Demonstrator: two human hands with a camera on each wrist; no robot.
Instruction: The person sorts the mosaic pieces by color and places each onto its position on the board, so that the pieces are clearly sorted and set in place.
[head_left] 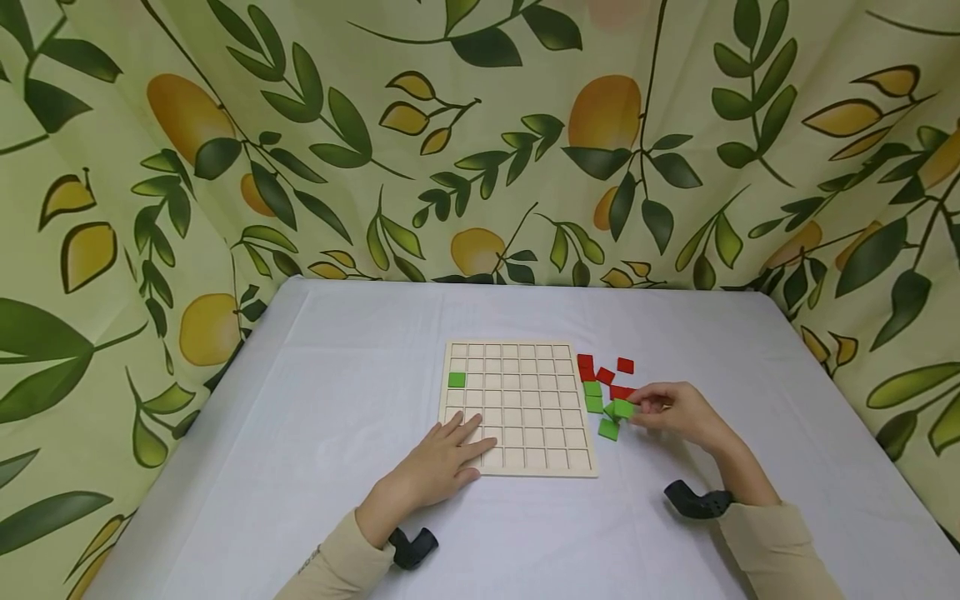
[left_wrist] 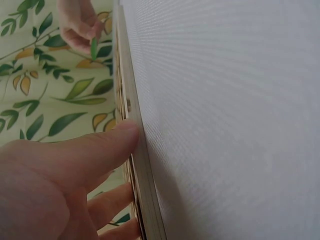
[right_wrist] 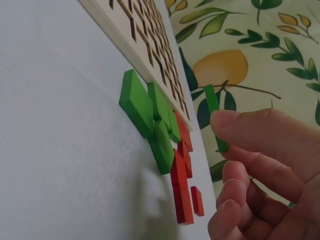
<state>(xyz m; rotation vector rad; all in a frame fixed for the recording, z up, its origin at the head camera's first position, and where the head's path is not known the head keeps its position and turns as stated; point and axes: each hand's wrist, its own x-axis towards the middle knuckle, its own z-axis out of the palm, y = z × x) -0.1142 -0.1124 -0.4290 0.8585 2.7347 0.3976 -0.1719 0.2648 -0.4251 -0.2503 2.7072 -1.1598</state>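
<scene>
Pinches a thin green square tile [right_wrist: 210, 98] between thumb and fingers of the right hand [head_left: 681, 408], raised near the right edge of a pale wooden grid board [head_left: 520, 400]. Rests the left hand [head_left: 437, 465], fingers spread and holding nothing, on the board's near-left corner. Has another green tile [head_left: 457, 380] at the left edge, loose red and green square tiles [head_left: 609, 430] beside the right.

Thin green tile [right_wrist: 211, 97] aloft near red and green tiles [head_left: 593, 389] beside flat gridded board [head_left: 520, 399]
</scene>
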